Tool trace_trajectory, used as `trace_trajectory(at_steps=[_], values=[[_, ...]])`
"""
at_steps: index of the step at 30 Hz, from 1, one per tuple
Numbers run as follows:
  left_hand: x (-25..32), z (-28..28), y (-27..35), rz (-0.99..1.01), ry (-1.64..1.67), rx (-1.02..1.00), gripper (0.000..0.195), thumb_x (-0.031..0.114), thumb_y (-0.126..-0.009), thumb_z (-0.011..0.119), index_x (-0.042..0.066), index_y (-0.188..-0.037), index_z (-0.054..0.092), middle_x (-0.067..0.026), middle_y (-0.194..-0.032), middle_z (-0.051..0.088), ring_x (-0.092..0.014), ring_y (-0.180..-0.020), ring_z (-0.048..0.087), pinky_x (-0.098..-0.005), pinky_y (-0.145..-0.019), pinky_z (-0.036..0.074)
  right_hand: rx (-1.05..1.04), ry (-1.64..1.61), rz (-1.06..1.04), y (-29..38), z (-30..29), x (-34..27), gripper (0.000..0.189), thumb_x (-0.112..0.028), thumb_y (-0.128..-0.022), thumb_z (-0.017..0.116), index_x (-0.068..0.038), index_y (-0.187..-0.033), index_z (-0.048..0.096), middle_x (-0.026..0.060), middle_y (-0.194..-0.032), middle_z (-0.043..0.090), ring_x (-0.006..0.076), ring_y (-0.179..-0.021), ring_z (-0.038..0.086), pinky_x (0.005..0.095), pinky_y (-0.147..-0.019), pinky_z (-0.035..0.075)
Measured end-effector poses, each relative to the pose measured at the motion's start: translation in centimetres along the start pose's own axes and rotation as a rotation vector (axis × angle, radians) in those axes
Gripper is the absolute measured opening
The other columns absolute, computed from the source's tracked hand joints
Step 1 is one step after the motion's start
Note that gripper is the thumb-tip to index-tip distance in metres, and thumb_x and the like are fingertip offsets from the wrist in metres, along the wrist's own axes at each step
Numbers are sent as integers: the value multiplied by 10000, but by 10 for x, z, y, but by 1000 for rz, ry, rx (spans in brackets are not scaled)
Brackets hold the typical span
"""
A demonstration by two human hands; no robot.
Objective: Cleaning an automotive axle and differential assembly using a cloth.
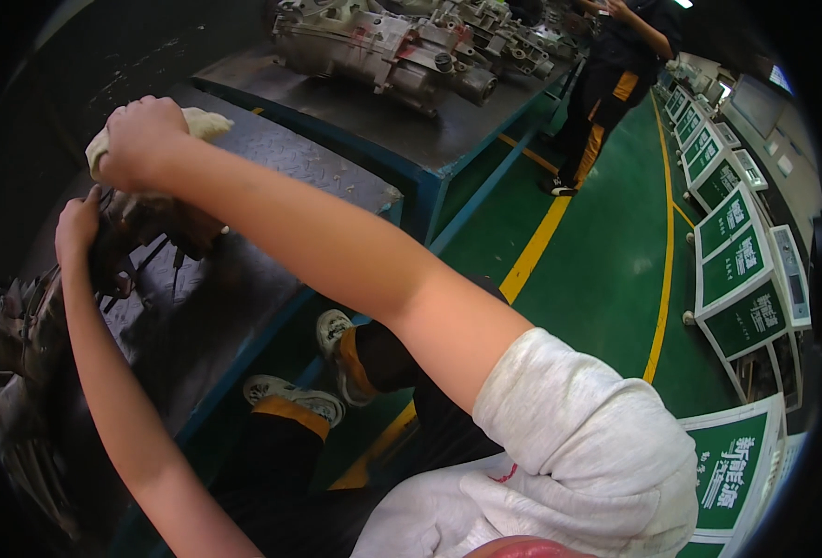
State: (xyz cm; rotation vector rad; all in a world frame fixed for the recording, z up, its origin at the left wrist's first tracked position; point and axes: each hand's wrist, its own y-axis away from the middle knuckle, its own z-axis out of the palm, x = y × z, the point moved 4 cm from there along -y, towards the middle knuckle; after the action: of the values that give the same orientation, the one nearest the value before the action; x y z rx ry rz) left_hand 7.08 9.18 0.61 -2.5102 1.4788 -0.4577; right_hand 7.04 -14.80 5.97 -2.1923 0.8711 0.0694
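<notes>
My right hand [147,143] grips a pale cloth [205,124], which sticks out on both sides of the fist. It is above a dark, dirty mechanical assembly [149,216] with thin cables and metal parts. My left hand [78,227] is at the far side of the same assembly, its thumb pointing up beside a black cable [107,200]. The other fingers of that hand are mostly hidden, so its hold is unclear. The assembly lies on a tread-plate metal bench top [299,171]. Its near-left part [17,411] runs into shadow at the picture's rim.
A second metal-topped bench [271,80] bears a large gearbox housing [383,45] and other castings. Another person [610,77] stands beyond it. Green-and-white wheeled cabinets [732,258] line the right. My shoes [296,399] are beside the bench's blue frame on a green floor [592,272].
</notes>
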Motion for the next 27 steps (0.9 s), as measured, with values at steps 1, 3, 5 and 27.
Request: trace_trajectory(at_steps=[1,3,5,27], values=[[4,-2,2,-33,24,-27,638,552,-928,419,-4,-1127,660,-284,-1201,599,-418,-1183,548,-462,-984,437,2,3,-7,14,7,3,519,-343,-763,618,11,-1141,651,192,-1147,658,296,-1157,599,367,-992,447],[2,-3,1,-41,24,-13,634,541,-921,420,-9,-1121,663,-286,-1196,602,-418,-1176,554,-461,-981,441,406,-121,-219,44,1,0,603,-305,-745,636,58,-1222,573,252,-1215,599,380,-1245,508,432,-1080,361],[11,-1,9,-40,68,-11,637,540,-905,430,-12,-1118,665,-285,-1193,606,-413,-1175,558,-458,-980,443,503,-98,-258,65,10,2,620,-295,-734,647,62,-1234,562,270,-1231,580,404,-1254,489,467,-1096,333],[-5,-23,36,-164,-29,2,609,546,-922,465,25,-1176,652,-235,-1265,596,-389,-1204,557,-468,-993,447,-613,48,204,-86,53,-9,436,-461,-726,669,-281,-1120,716,4,-1150,693,159,-1122,624,349,-951,461]])
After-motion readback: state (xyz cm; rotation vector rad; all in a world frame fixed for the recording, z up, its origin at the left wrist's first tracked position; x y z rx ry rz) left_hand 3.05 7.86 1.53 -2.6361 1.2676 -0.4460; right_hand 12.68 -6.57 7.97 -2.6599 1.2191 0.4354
